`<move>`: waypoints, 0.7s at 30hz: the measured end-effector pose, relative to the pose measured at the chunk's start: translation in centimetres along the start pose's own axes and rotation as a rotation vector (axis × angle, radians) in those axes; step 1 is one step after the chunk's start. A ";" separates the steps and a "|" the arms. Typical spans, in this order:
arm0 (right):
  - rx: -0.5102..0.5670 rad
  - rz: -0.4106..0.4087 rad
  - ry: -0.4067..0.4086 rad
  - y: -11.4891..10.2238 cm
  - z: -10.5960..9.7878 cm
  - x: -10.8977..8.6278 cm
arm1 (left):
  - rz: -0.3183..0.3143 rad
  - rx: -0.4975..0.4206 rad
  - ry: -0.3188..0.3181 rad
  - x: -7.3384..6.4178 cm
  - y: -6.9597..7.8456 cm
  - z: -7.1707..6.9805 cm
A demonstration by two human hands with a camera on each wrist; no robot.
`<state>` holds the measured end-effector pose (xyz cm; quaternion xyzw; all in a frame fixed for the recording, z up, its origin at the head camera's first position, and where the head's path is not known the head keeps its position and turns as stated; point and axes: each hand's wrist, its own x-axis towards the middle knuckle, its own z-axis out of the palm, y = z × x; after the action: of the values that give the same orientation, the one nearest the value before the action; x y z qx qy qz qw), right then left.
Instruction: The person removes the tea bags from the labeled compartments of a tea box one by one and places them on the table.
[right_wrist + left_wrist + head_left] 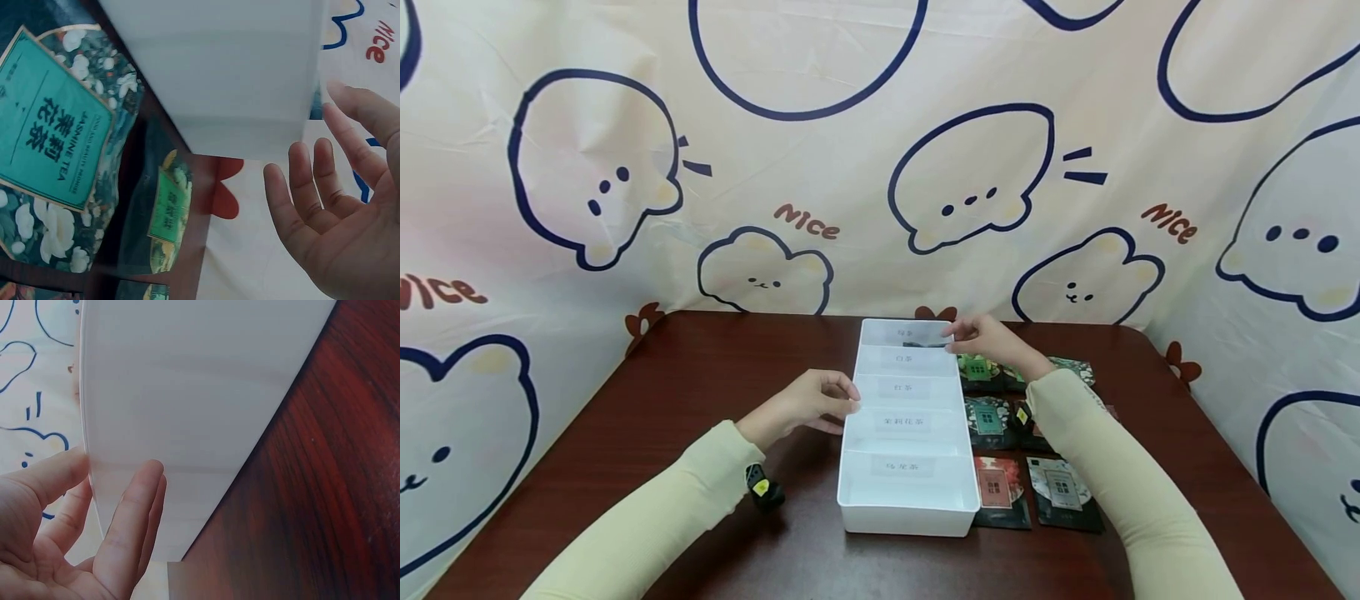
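Observation:
A long white box (910,477) with several labelled compartments stands on the table. My left hand (811,402) holds its left rim near the middle; in the left wrist view, other fingers (134,512) lie along the outer wall. At the far right corner is my right hand (988,340), fingertips by the rim. Its fingers (300,181) are spread and loosely bent in the right wrist view, with nothing seen held. A dark flat thing (922,344) lies in the farthest compartment, its kind unclear. Right of the box lies a teal jasmine tea packet (56,125).
More tea packets lie beside the box: a red one (996,492), a black-and-white one (1063,493) and green ones (977,372) farther back. My right forearm hides some. The dark wooden table (700,392) meets a printed cloth backdrop (865,167).

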<state>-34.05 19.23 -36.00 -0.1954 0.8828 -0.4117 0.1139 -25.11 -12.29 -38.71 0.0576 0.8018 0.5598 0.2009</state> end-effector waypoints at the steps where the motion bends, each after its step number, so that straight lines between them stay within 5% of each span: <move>1: 0.001 0.008 0.001 -0.1 0.1 0.1 | 0.001 0.001 0.001 0.0 0.0 0.0; 14: -0.140 0.133 0.033 1.3 1.3 1.7 | 0.004 -0.003 0.010 0.0 -0.1 0.0; 21: -0.181 0.087 0.080 0.9 1.5 2.0 | 0.001 0.000 0.013 -0.1 0.0 0.1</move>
<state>-35.49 17.82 -37.74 -0.1497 0.9278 -0.3327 0.0781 -25.01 -12.24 -38.71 0.0542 0.8030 0.5604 0.1955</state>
